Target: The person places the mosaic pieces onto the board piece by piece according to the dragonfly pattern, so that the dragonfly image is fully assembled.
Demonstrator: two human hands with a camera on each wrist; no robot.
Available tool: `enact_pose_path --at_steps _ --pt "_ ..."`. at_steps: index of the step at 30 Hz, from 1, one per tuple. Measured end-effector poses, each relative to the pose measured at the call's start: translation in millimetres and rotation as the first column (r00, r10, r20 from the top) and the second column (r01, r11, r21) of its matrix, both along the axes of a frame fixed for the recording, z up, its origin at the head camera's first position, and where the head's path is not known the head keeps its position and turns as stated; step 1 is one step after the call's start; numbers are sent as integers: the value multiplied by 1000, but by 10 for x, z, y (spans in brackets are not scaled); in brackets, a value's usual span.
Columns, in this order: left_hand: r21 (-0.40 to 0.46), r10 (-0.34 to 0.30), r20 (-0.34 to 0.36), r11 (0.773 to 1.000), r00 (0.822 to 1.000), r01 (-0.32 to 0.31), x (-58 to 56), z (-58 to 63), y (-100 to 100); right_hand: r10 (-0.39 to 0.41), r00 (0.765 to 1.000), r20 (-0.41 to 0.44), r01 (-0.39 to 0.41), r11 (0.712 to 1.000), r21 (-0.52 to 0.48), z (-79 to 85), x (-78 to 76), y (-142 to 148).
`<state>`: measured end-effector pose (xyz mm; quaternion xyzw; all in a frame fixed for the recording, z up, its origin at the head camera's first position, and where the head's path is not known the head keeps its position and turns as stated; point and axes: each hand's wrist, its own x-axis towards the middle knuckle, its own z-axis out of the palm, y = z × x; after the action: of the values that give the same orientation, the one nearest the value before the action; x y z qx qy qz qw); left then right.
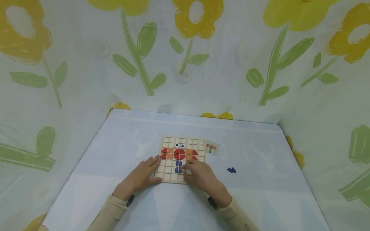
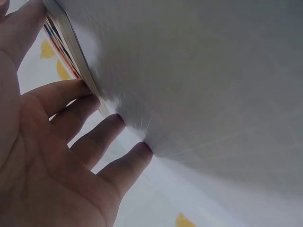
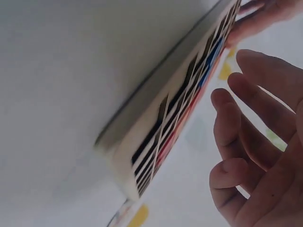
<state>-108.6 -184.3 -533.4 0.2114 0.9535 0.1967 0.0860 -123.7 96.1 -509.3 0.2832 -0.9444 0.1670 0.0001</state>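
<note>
A square wooden grid board [image 1: 168,140] lies on the table. Its cells hold a red circle [image 1: 179,154] of quarter pieces, orange squares [image 1: 170,152], red side pieces [image 1: 163,153] and two round eye pieces [image 1: 177,145]. Below the circle, rounded blue pieces [image 1: 178,163] form a short column. My left hand [image 1: 141,173] rests at the board's left edge, fingers extended and fingertips against its side. Over the lower right of the board is my right hand [image 1: 202,175], its fingers loosely bent beside the blue column. In the right wrist view nothing shows between that hand's fingertips.
A small picture card [image 1: 212,148] lies just off the board's upper right, printed with a similar figure on a grid. Loose dark blue pieces [image 1: 232,170] lie on the table [image 1: 260,199] to the right. A flower-printed cloth [image 1: 219,80] surrounds the table's back and sides.
</note>
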Motion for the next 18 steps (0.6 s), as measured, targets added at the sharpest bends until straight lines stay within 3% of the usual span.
enact_pose_path --at_steps 5,11,18 --pt "7 8 12 1000 1000 -8 18 9 9 -138 990 -34 137 990 -35 10 -14 265" --pt "-11 17 12 1000 1000 -17 16 -1 1 -293 955 -56 290 956 -50 -9 -43 697" --pt "-8 20 22 1000 1000 -20 13 9 6 -366 926 -98 366 931 -14 -55 -12 1182"
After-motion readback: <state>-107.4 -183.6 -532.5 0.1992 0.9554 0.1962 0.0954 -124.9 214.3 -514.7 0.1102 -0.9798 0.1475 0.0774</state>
